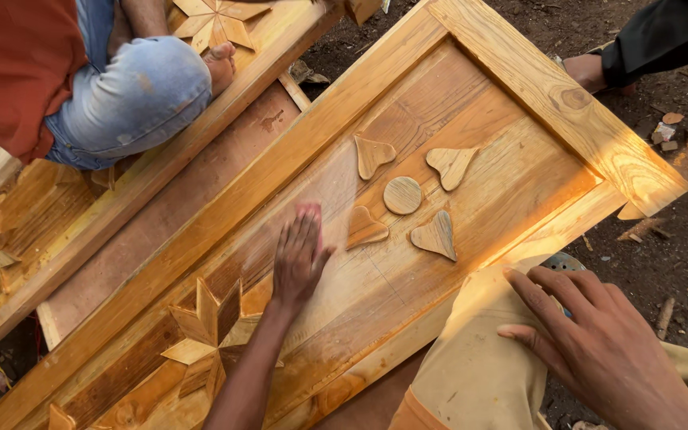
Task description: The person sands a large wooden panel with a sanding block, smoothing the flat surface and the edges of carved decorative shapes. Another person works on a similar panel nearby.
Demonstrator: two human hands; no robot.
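The left hand (pixel 298 259) presses a pink sanding pad (pixel 310 216) flat on the wooden door panel (pixel 408 263), fingers extended; just beyond its fingertips lie heart-shaped inlays (pixel 365 228). The right hand (pixel 599 342) rests with fingers spread on the knee (pixel 479 358).

You're in an open-air woodworking yard: carved wooden door panels (pixel 439 127) lie on bare dirt ground (pixel 654 263), with wood scraps (pixel 639 229) scattered beside the panels.

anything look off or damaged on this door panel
Nothing broken shows. The four heart pieces around the disc sit evenly. The left hand presses flat on the panel; the right hand rests on the knee.
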